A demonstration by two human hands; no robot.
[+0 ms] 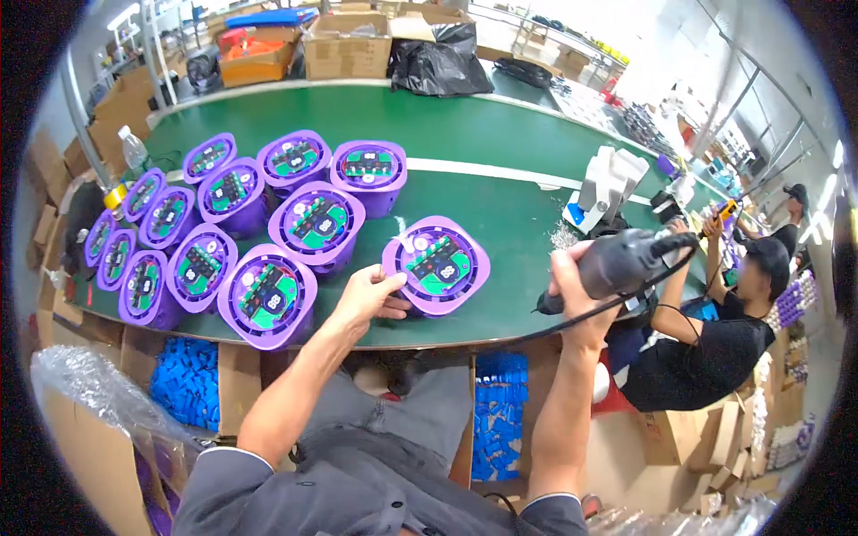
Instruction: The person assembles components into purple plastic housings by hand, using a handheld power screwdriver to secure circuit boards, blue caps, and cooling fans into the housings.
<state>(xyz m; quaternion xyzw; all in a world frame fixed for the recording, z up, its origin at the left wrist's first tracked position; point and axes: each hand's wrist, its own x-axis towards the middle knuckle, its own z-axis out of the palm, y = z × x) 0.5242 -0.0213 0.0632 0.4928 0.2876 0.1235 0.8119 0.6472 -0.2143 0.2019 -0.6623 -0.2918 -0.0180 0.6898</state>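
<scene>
A purple housing with a round green circuit board (438, 266) sits on the green worktop (500, 201) near its front edge, the left hand (368, 297) touching its left side with thumb at the rim and fingers curled below, though whether that grip closes on it I cannot tell. Just right of it, the right hand's grip wraps a black corded power tool (618, 264) above the worktop. More purple housings (315, 221) cluster to the left, blue parts (186, 382) fill boxes below, and a co-worker (706, 362) sits at right.
</scene>
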